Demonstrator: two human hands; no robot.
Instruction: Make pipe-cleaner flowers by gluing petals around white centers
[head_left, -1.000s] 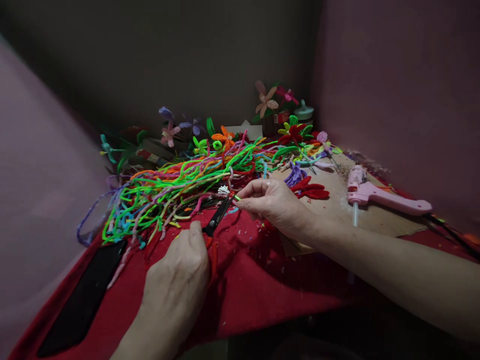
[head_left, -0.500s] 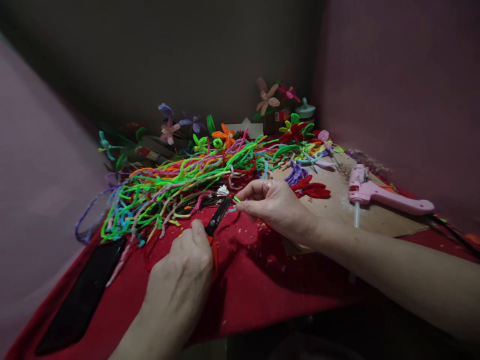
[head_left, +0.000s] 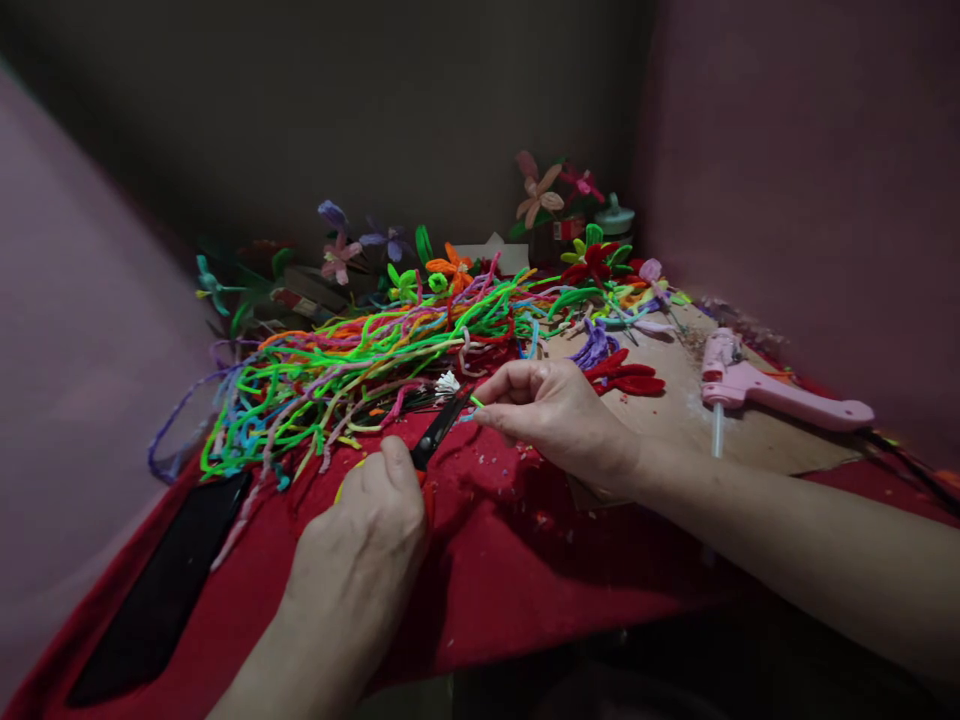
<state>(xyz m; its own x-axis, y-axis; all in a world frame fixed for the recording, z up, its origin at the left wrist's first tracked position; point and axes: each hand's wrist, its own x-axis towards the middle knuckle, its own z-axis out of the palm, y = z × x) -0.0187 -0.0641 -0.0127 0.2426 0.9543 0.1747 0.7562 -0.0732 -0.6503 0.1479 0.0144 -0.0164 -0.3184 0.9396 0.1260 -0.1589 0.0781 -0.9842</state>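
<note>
My left hand (head_left: 367, 530) is closed around the handles of a pair of scissors (head_left: 433, 437) with black blades and red-orange grips. The blades point up and right, their tips close to my right hand. Thumb and forefinger of my right hand (head_left: 544, 405) pinch a short piece of green pipe cleaner (head_left: 476, 401), whose small end sticks out toward the scissor tips. Whether the blades touch it I cannot tell. Just behind the tips lies a small white bunch of stamen-like bits (head_left: 448, 384).
A heap of coloured pipe cleaners (head_left: 337, 360) spreads behind my hands on the red cloth (head_left: 510, 590). A pink glue gun (head_left: 787, 393) rests on cardboard (head_left: 675, 430) at right. A black phone-like slab (head_left: 161, 590) lies at left. Pipe-cleaner flowers (head_left: 540, 195) stand at the back.
Both hands stay nearly in place. A yellow part of the scissor handle now shows beside my left hand, and the green piece's end shows slightly more. The view has shifted a little.
</note>
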